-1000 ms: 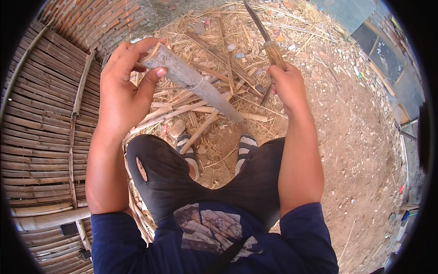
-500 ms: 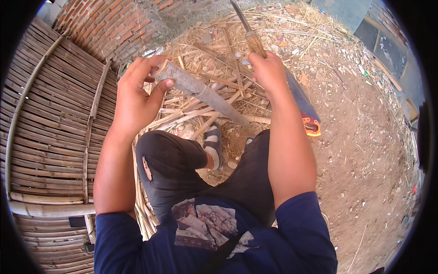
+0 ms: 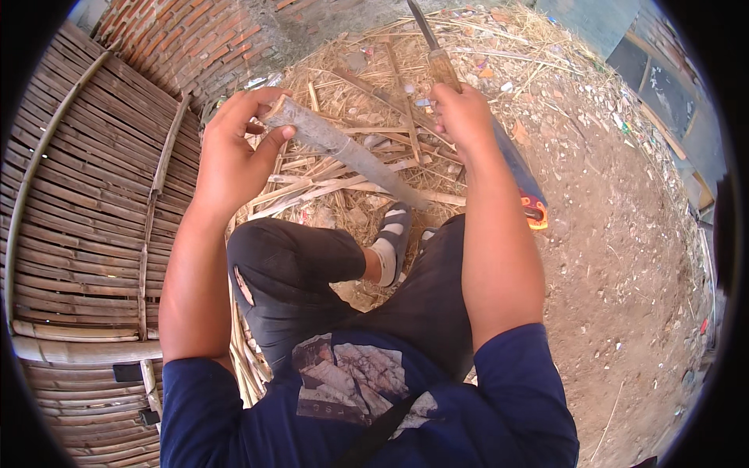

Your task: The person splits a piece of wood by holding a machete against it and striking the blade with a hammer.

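Note:
A grey piece of bamboo (image 3: 347, 154) slants from upper left down to the right, above the litter of sticks. My left hand (image 3: 243, 148) grips its upper end, the thumb on the near side and the fingers on the far side. My right hand (image 3: 465, 117) is closed round the wooden handle of a long-bladed knife (image 3: 443, 69). The blade points up and away, apart from the bamboo, and its tip is cut off by the picture's top edge. Beyond my right wrist lies a handsaw (image 3: 516, 168) with an orange and dark grip.
Split bamboo strips (image 3: 328, 183) and straw cover the ground ahead of my feet. A slatted bamboo panel (image 3: 86, 203) stands along the left, with a brick wall (image 3: 179, 47) behind it. Bare dirt (image 3: 608, 273) strewn with small debris stretches to the right. My sandalled foot (image 3: 392, 242) rests below the bamboo.
My right hand and the knife have shifted slightly right. My foot has moved a little to the right. The left hand keeps its hold on the bamboo.

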The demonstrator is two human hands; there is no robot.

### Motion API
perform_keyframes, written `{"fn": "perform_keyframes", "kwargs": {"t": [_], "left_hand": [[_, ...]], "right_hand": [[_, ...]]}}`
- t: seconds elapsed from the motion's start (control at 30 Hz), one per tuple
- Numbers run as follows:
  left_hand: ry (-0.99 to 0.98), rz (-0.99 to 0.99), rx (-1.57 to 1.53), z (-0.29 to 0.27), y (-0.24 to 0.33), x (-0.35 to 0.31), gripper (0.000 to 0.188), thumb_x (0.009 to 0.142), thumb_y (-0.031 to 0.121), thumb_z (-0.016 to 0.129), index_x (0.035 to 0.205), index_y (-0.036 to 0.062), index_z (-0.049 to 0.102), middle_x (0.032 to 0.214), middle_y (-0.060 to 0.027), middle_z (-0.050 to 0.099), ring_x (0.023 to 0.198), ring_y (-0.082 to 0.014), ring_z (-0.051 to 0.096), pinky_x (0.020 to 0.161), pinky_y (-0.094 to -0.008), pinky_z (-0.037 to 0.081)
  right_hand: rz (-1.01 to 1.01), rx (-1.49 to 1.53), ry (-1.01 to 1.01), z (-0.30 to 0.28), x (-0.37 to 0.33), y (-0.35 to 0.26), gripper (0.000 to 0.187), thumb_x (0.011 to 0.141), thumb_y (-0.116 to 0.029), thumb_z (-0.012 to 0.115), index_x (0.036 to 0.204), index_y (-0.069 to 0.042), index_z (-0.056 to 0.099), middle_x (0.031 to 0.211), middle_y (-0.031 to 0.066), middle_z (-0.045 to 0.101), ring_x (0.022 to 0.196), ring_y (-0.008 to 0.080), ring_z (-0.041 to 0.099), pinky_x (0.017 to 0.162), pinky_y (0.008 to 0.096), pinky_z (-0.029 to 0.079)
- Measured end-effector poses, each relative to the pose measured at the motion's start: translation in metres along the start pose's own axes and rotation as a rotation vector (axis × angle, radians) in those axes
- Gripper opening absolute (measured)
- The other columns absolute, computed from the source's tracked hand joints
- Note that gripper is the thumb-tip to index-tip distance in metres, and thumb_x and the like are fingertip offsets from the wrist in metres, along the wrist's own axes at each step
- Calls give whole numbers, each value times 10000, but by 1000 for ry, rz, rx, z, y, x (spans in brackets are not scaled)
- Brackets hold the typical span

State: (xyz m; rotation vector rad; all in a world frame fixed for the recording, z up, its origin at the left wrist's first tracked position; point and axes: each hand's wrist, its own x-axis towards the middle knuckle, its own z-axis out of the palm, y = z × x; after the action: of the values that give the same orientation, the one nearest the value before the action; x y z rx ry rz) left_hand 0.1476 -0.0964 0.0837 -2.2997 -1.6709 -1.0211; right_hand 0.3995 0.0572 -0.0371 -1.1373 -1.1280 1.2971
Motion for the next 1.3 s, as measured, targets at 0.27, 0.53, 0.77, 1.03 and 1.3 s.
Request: {"fn": "perform_keyframes", "kwargs": {"t": [0.27,0.53,0.77,1.03,1.3], "left_hand": [[-5,2,45,-9,-1,-2,446,831,-9,781,1251,84,664,1013,-88,637,961,-213,624,802,-337,560],[82,43,33,-13,13,-11,406,809,6,781,1198,71,684,905,-107,630,807,-252,613,731,-344,525],[27,-41,14,-15,9,-26,440,833,-5,776,1250,97,677,969,-83,610,933,-202,611,789,-330,550],[120,22,20,-13,5,-29,420,810,10,791,1212,78,688,899,-97,627,795,-230,616,725,-335,534],[75,20,-1,-3,-8,-17,416,840,7,775,1238,93,688,952,-82,622,888,-202,608,777,-323,541]], "right_hand": [[45,57,17,-2,-4,-5,140,883,-169,645,868,-45,582,712,-10,494,574,99,454,535,279,417],[24,66,10,-5,1,1,143,882,-171,647,849,-57,569,693,-11,487,572,100,458,529,287,422],[19,52,-24,-3,-3,2,147,884,-168,652,844,-59,562,696,-11,481,558,105,450,517,282,415],[18,13,-39,-4,-1,2,143,886,-158,650,851,-58,553,713,-6,479,546,98,430,506,281,410],[25,-11,-37,-1,1,5,136,883,-154,648,870,-42,571,726,1,498,583,97,457,519,281,423]]}}
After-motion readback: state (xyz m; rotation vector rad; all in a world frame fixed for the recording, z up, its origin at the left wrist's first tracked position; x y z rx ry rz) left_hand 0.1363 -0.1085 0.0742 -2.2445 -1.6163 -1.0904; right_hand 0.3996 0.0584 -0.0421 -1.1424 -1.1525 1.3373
